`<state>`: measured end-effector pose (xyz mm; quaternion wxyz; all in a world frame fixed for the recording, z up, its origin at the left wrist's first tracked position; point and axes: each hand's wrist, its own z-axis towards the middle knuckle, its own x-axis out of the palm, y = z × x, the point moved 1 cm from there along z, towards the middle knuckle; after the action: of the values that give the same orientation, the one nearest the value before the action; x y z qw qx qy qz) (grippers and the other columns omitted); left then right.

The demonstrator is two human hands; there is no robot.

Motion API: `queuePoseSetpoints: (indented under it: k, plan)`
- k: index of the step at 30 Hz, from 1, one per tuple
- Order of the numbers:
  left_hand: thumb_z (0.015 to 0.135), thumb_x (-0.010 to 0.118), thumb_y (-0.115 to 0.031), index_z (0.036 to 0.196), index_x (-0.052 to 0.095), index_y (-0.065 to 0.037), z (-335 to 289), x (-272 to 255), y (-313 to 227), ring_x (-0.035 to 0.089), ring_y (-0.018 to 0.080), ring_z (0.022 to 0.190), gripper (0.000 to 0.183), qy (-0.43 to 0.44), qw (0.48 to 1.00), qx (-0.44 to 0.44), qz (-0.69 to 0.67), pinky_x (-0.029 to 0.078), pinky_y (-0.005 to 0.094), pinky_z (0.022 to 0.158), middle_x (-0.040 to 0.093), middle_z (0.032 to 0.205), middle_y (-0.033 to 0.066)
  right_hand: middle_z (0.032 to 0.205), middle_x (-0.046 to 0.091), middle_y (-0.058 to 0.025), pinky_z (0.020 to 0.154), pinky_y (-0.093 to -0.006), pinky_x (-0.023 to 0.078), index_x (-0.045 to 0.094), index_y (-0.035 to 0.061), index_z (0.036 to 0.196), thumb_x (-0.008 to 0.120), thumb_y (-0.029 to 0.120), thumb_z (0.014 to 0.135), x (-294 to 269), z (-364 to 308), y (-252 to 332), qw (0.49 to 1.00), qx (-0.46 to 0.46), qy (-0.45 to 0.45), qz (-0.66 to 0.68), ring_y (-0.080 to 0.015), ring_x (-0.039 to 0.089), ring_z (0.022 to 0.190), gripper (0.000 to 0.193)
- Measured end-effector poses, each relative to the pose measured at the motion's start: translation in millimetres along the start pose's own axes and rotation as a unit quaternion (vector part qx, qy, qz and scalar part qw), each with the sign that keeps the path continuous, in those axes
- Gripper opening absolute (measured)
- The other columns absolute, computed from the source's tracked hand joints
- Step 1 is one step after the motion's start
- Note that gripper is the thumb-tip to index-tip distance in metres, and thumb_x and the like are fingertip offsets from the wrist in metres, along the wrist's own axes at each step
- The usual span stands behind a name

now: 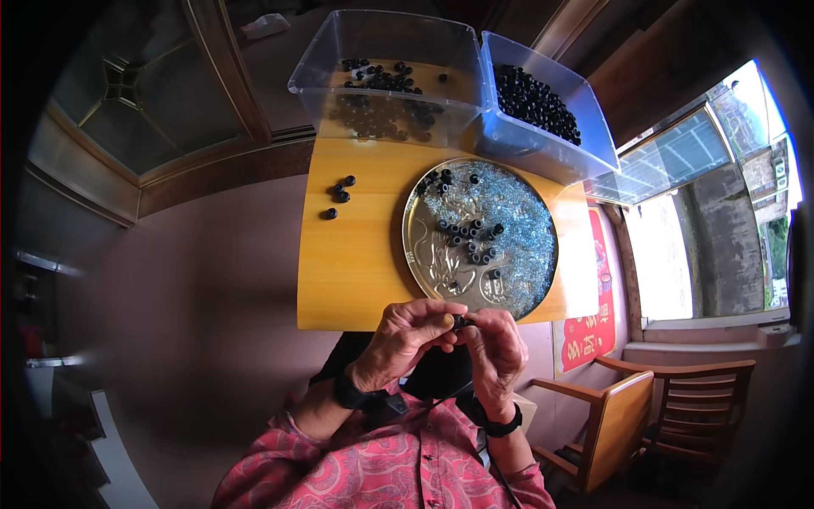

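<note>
My left hand (402, 339) and my right hand (495, 349) meet at the table's near edge. Pinched between their fingertips is a small black cap-like part (459, 322), mostly covered by the fingers. Just beyond the hands lies a round shiny metal tray (421, 254) with an embossed pattern. Many tiny clear, bluish pieces (521, 237) cover its right side. Black hollow round parts (472, 247) lie in its middle, with more (435, 180) near its far left rim.
Several black parts (341, 196) sit on the yellow table (352, 280), left of the tray. Behind stand a clear plastic bin (390, 42) with scattered black parts and another bin (551, 157) heaped with them. A wooden chair (619, 424) stands at the right, below a window.
</note>
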<state>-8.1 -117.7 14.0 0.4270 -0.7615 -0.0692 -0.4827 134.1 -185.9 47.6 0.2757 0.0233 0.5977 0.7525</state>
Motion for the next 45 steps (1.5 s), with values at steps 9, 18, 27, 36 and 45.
queuePoseSetpoints:
  k: [9,18,27,36,45]
  plan:
    - [0.096,0.062,-0.004,0.115,0.068,0.0,-3,2,-4,0.063,0.0098,0.08,0.02,0.01,0.995,0.051,0.086,0.054,0.024,0.076,0.069,0.094,0.0053,0.093,0.064,-0.0104,0.062,-0.027,0.051,0.065,0.0016,0.102,0.071,-0.001,0.085,-2,4,7,0.997,-0.051,0.028,-0.05,-0.0167,0.065,0.073,0.018]
    - [0.096,0.061,-0.005,0.113,0.068,0.001,-4,2,-11,0.064,0.0097,0.077,0.019,0.003,0.989,0.057,0.136,0.054,0.0236,0.074,0.07,0.091,0.0059,0.095,0.064,-0.0117,0.066,-0.0278,0.053,0.066,0.0005,0.102,0.07,-0.001,0.087,0,3,5,0.997,-0.055,0.048,-0.027,-0.0186,0.067,0.078,0.016]
    - [0.096,0.062,-0.007,0.118,0.065,0.002,-6,1,-8,0.064,0.0097,0.076,0.024,-0.005,1.0,-0.003,0.022,0.054,0.022,0.073,0.07,0.091,0.0074,0.097,0.063,-0.0116,0.074,-0.0268,0.051,0.066,-0.0027,0.102,0.067,-0.002,0.089,4,-2,4,0.999,-0.011,0.015,0.038,-0.0164,0.063,0.084,0.014]
    - [0.096,0.062,-0.009,0.118,0.066,0.001,-5,-1,-6,0.066,0.0128,0.078,0.024,-0.002,1.0,-0.014,-0.015,0.057,0.0258,0.074,0.07,0.095,0.0091,0.098,0.062,-0.0103,0.075,-0.0269,0.05,0.067,-0.0027,0.103,0.067,0.0,0.09,6,-5,4,0.997,0.02,-0.003,0.07,-0.0153,0.061,0.086,0.013]
    - [0.096,0.061,-0.006,0.117,0.065,0.002,-6,-2,-4,0.067,0.0149,0.082,0.023,-0.002,1.0,0.005,0.005,0.056,0.027,0.075,0.07,0.096,0.0105,0.097,0.063,-0.0107,0.076,-0.0268,0.049,0.067,-0.0024,0.102,0.068,-0.001,0.089,8,-5,5,0.998,0.01,-0.005,0.058,-0.0162,0.061,0.087,0.013]
